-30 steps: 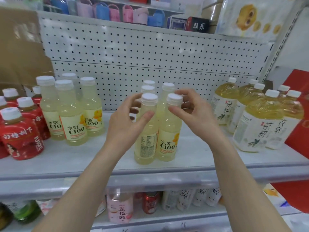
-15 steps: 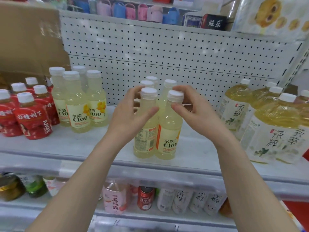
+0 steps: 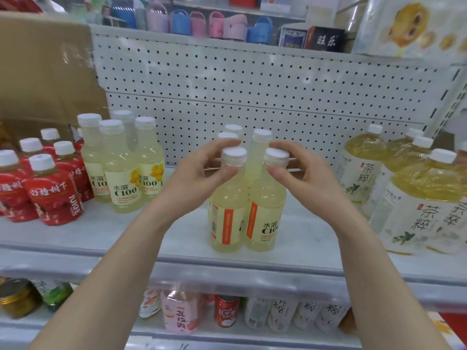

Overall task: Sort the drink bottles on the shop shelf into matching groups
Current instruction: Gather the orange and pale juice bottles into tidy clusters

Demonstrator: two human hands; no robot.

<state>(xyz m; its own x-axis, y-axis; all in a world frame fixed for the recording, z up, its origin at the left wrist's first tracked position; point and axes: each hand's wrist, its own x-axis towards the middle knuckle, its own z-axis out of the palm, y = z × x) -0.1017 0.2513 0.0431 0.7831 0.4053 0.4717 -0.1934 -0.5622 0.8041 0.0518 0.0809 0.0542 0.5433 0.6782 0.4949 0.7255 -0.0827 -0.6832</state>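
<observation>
C100 bottles: five between left hand and right hand, four leftward.

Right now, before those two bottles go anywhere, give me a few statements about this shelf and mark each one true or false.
1. Each hand grips one pale yellow bottle by its neck: left hand the front left bottle, right hand the front right bottle. True.
2. The red juice bottles stand at the right end of the shelf. False: they stand at its left end; tea bottles stand at the right.
3. Both gripped bottles lie on their sides. False: both are upright.
4. A red can stands on the lower shelf. True.
5. More matching bottles stand apart to the left. True.
</observation>
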